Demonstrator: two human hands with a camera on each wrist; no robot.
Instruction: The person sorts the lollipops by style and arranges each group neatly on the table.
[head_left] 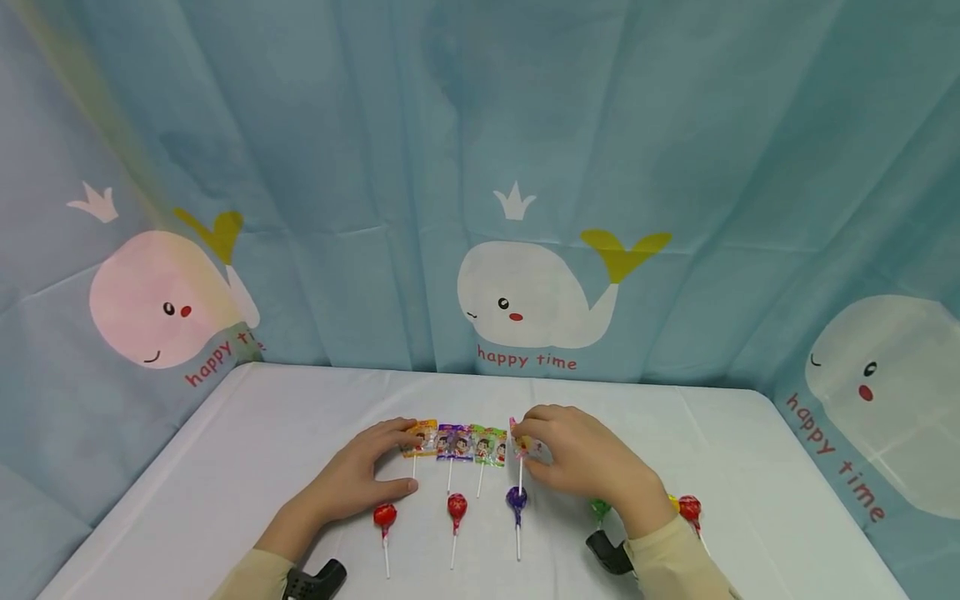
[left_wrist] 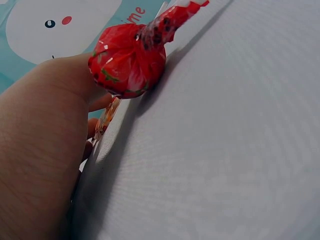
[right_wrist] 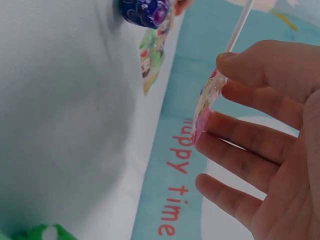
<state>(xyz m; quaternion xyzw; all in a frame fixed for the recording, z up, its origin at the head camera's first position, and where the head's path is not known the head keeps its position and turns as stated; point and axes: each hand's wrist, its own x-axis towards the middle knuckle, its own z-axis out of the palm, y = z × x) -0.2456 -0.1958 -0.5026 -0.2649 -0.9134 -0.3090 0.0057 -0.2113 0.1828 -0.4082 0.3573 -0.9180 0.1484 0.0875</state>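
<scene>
My right hand [head_left: 581,454] pinches a pink-wrapped flat lollipop [right_wrist: 206,102] between thumb and fingertips, its white stick toward me. It is held at the right end of a row of flat lollipops: orange [head_left: 427,435], purple [head_left: 454,442] and green [head_left: 490,446]. The fingertips of my left hand [head_left: 356,473] rest on the orange one, with the thumb spread apart on the table side. Nearer to me lie round lollipops: a red one [head_left: 385,517] close to the left thumb, another red one [head_left: 457,507], and a purple one [head_left: 517,497] below the pink lollipop's stick.
A green round lollipop [head_left: 599,507] lies partly hidden by the right wrist. Past the right forearm sit a red lollipop [head_left: 691,507] and a bit of yellow wrapper [head_left: 674,502]. The white table [head_left: 300,400] backs onto a blue curtain [head_left: 375,308] printed with whales.
</scene>
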